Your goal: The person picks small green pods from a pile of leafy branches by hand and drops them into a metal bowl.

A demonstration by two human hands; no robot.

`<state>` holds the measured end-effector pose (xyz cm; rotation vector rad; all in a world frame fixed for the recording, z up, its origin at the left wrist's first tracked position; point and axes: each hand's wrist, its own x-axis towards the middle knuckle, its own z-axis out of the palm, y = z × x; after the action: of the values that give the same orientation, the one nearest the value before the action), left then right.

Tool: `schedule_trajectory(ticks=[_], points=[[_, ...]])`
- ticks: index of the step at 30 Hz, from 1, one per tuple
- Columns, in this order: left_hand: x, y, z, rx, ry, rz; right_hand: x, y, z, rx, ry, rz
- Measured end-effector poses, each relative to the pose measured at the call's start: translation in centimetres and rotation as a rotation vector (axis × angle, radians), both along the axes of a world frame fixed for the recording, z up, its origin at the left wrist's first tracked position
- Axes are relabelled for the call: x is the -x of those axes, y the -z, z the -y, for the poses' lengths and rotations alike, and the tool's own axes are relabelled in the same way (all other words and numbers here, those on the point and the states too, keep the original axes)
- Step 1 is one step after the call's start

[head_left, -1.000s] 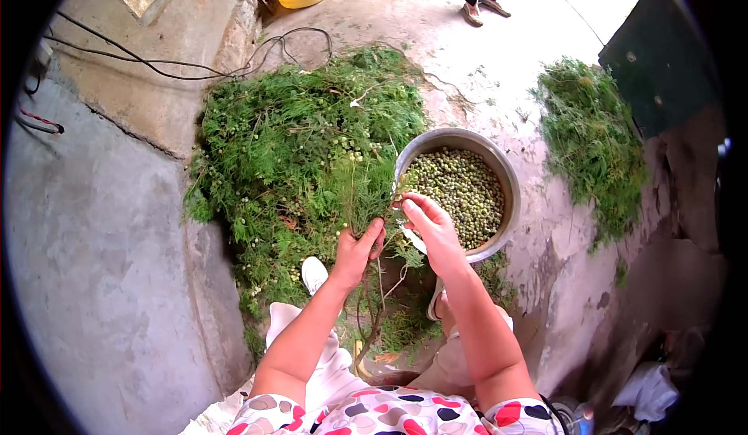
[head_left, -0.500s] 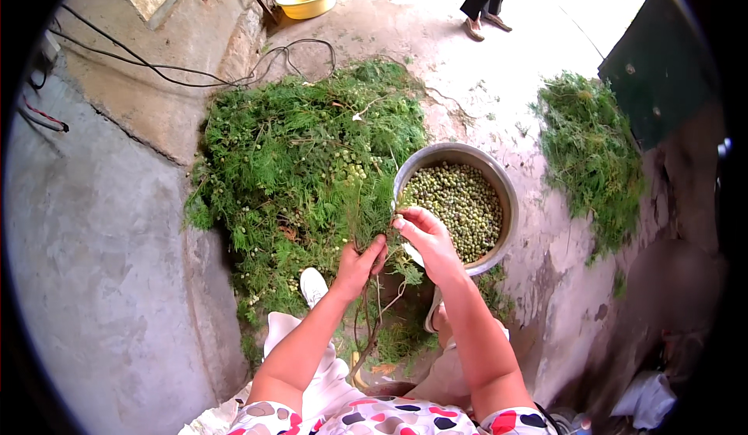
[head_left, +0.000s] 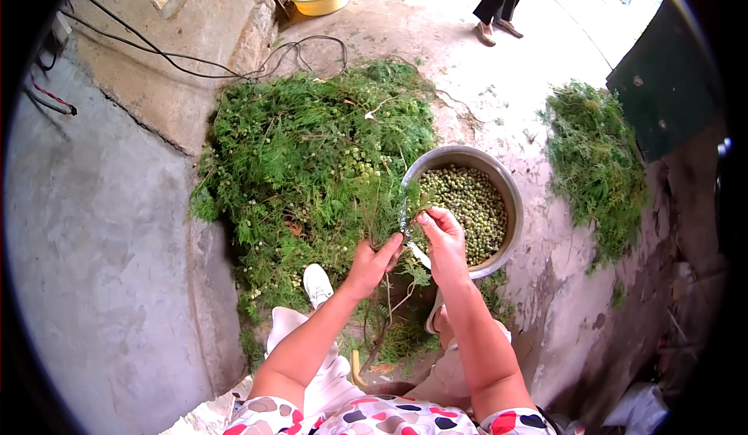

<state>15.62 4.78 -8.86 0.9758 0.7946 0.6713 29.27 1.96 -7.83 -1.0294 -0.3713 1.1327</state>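
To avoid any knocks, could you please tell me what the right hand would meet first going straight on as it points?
The right hand would first meet the green sprig just ahead, then probably the pot's left rim, though depth is unclear.

Bright light is bleaching the far concrete floor (head_left: pixel 522 72), a grey cement surface (head_left: pixel 117 263) is lining the left, and a dark-green panel (head_left: pixel 668 84) is standing at upper right.

A: What's on your flr (head_left: pixel 545 279)?
B: Big grn branch pile (head_left: pixel 312 139) before me, metal bowl (head_left: pixel 513 209) just R of it, smaller pile (head_left: pixel 596 162) far R, yellow basin (head_left: pixel 321 5) & blk cable (head_left: pixel 327 37) beyond.
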Motion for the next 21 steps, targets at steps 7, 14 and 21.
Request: schedule_trajectory(ticks=[7, 14, 21], points=[[-0.1, -0.3, 0.1, -0.027, -0.028, -0.018, -1.3, 0.2, 0.0, 0.154, 0.155, 0.111], [0.9, -0.4, 0.4, 0.019, 0.017, 0.002, -4.3, -0.1, -0.5, 0.011, 0.136, -0.346], [0.7, -0.2, 0.4, 0.039, 0.039, 0.019, -2.7, -1.7, 0.4, 0.097, -0.334, -0.198]])
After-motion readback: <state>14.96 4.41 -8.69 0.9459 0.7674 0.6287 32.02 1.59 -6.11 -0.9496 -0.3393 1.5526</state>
